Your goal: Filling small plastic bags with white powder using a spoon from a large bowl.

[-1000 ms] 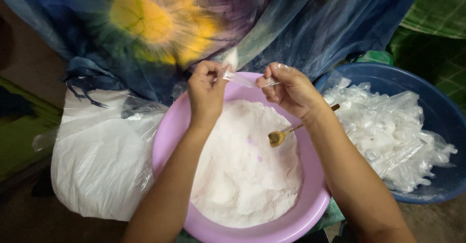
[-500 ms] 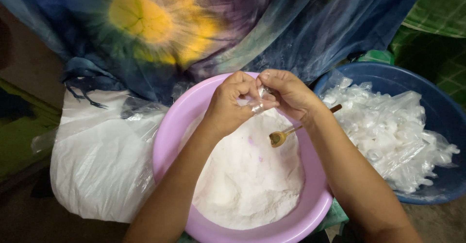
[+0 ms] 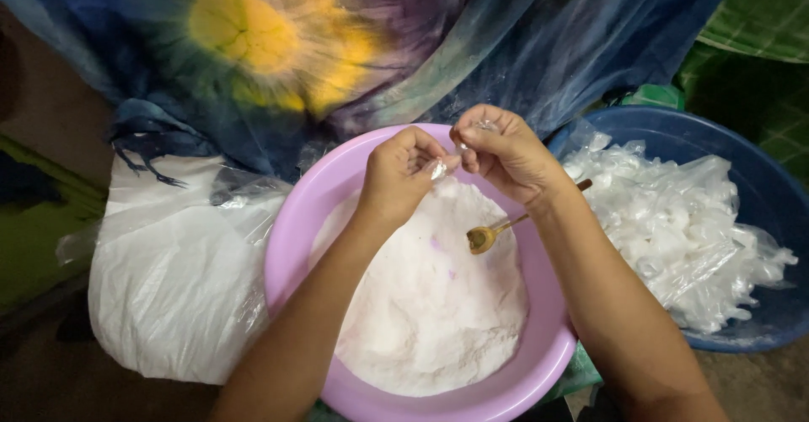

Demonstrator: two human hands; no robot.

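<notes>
Both hands meet over the far rim of a lilac plastic basin heaped with white powder. The left hand is curled, its thumb and fingers pinched together on one end of a small clear plastic bag. The right hand, just to the right and touching the same bag, has its fingers closed on the bag's other end, with a bit of crinkled film showing at its knuckles. The bag hangs between the two hands, above the far part of the powder; what it holds is too small to tell.

A small golden spoon lies on the powder below the right wrist, its bowl toward the middle and its handle running right toward the basin's edge.

To the right stands a blue tub filled with clear plastic bags. To the left, touching the basin, lies a large white sack with a clear liner. On the far side drapes a tie-dyed cloth in blue, purple and yellow.
</notes>
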